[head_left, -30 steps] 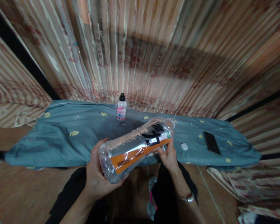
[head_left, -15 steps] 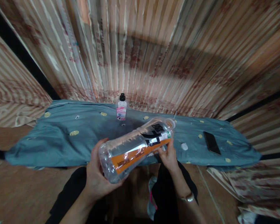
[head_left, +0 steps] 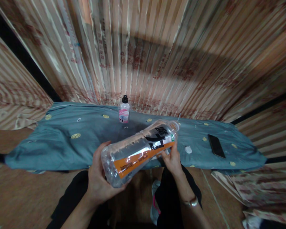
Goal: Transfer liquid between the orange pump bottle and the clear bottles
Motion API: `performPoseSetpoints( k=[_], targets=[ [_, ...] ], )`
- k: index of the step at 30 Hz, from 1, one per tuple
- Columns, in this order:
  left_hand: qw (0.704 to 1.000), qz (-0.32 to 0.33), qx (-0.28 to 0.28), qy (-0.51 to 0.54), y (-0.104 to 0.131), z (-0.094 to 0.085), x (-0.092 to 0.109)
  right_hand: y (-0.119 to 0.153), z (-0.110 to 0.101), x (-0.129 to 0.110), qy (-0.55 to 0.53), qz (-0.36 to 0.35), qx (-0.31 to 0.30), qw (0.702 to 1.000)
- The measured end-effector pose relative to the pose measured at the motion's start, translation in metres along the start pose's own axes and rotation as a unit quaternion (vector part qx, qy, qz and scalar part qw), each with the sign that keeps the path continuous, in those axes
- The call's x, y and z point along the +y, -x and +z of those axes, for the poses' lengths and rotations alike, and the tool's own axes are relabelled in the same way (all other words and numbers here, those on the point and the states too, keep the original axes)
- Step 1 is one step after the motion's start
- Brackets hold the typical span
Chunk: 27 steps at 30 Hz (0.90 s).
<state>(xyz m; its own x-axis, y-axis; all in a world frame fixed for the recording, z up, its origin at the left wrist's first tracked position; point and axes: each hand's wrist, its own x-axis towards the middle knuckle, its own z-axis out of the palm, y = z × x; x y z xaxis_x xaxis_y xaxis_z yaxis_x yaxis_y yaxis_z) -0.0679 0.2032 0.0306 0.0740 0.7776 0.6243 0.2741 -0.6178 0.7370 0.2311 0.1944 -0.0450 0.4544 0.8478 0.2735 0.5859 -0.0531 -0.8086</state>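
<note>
A large clear plastic bottle (head_left: 138,151) with an orange and black label lies tilted across the middle, its base at the lower left and its neck at the upper right. My left hand (head_left: 98,178) is wrapped round the base. Near the neck, my right hand (head_left: 173,160) grips the underside, with some of its fingers hidden behind the bottle. Something thin and pale sticks up beside the neck. Behind the bottle, a small bottle (head_left: 124,114) with a black cap and pink label stands upright on the blue-green cloth (head_left: 62,140).
On the cloth at the right lie a black phone (head_left: 216,146) and a white round piece (head_left: 188,149). Pleated curtains (head_left: 143,63) hang behind and at both sides. Dark poles (head_left: 21,54) slant along the edges. My legs and a shoe (head_left: 154,203) show below the cloth's front edge.
</note>
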Motion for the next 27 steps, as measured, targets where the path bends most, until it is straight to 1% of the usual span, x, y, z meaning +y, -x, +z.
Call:
performPoseSetpoints(
  k=[6, 10, 13, 15, 20, 24, 27],
  targets=[
    [1.000, -0.009, 0.011, 0.005, 0.0008, 0.0009, 0.0006, 0.0008, 0.0006, 0.0011, 0.003, -0.010, 0.004, 1.000],
    [1.000, -0.008, 0.000, 0.010, -0.0004, -0.0010, 0.0011, 0.0009, 0.0014, 0.0012, -0.003, -0.011, 0.004, 1.000],
    [1.000, 0.000, -0.026, -0.001, -0.0013, -0.0042, 0.0002, 0.0003, 0.0012, -0.0002, -0.008, -0.006, 0.005, 1.000],
    [0.999, -0.005, -0.031, -0.008, -0.0013, -0.0060, -0.0008, -0.0001, 0.0007, -0.0016, -0.009, -0.003, 0.002, 1.000],
    [1.000, -0.004, -0.024, -0.015, 0.0000, -0.0056, -0.0007, -0.0001, -0.0010, -0.0038, -0.013, 0.014, -0.005, 1.000],
    [1.000, -0.018, 0.007, 0.000, 0.0019, -0.0012, 0.0009, 0.0005, -0.0020, -0.0044, -0.014, 0.015, -0.008, 1.000],
    [1.000, -0.025, 0.009, 0.000, 0.0027, -0.0001, 0.0004, 0.0008, -0.0020, -0.0046, -0.010, 0.018, -0.009, 1.000]
  ],
)
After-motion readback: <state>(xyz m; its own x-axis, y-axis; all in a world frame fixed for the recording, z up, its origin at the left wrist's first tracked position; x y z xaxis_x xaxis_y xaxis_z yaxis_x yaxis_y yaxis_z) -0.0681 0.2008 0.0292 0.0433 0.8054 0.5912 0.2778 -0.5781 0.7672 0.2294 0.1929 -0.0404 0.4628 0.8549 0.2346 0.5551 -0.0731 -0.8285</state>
